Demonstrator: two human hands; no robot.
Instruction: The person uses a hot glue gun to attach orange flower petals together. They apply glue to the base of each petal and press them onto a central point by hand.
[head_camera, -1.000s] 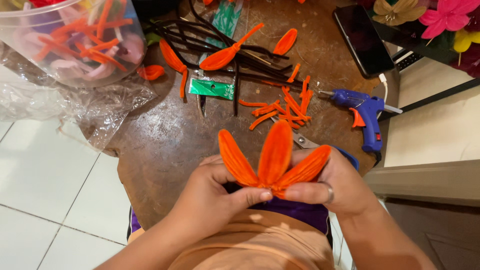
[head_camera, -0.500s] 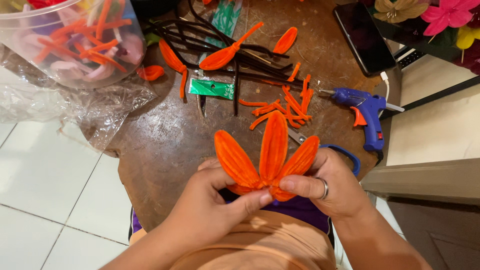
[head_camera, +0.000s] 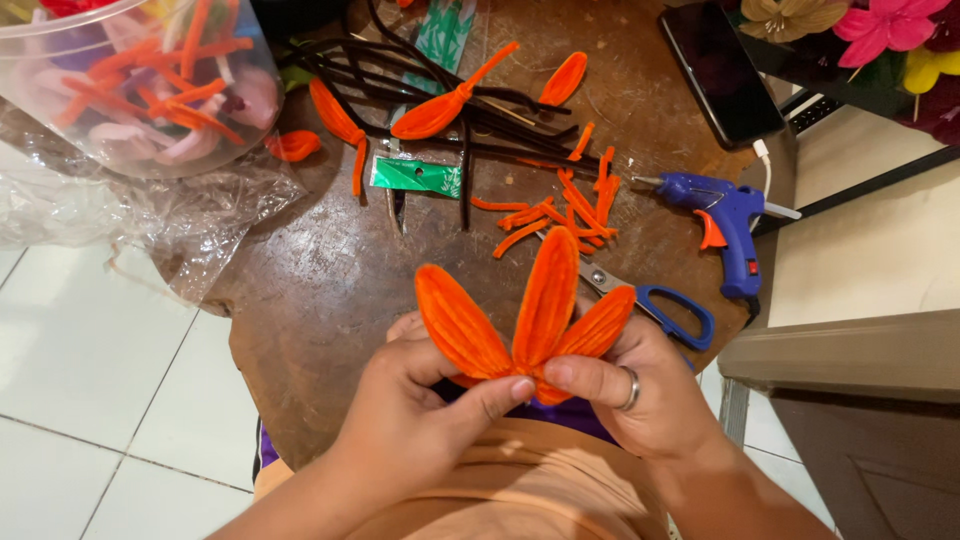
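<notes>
While both hands (head_camera: 410, 420) (head_camera: 640, 395) are pinching three joined orange petals (head_camera: 530, 320) | scissors (head_camera: 650, 300) lying just behind | one glue gun (head_camera: 725, 215) sitting beyond the scissors

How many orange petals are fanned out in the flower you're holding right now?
3. One petal leans left, one stands in the middle, one leans right, all pinched at the base between the left hand and right hand. More could sit hidden behind.
</notes>
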